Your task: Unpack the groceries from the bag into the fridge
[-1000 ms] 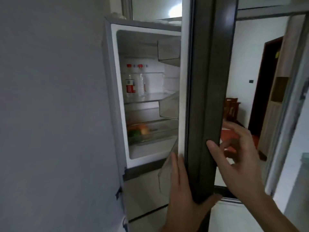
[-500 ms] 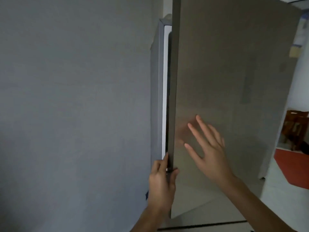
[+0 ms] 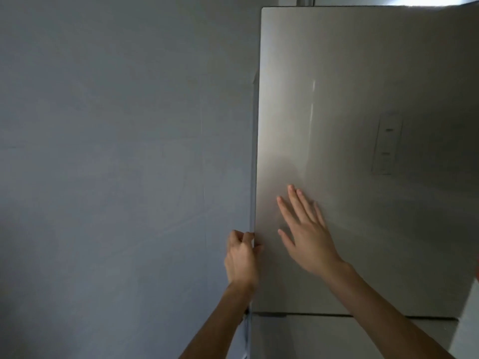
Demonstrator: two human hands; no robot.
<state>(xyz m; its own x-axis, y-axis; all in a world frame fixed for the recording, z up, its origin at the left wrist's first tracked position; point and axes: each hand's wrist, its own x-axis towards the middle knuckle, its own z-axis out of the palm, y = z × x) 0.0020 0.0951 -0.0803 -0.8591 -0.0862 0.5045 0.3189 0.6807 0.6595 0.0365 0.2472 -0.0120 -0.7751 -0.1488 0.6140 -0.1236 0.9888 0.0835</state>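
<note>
The fridge door (image 3: pixel 363 151) fills the right side, next to a grey wall (image 3: pixel 103 151). It hides everything inside. The right hand (image 3: pixel 308 237) lies flat on the door with its fingers spread. The left hand (image 3: pixel 241 255) pinches the door's left edge with curled fingers.

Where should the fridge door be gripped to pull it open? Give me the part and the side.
Grip the door by its left vertical edge, coming from the wall side. Its front is flat, with no handle in view, so only that edge gives fingers purchase. The left hand pinches that edge low down; the right hand lies flat on the front, which probably only pushes.
</note>
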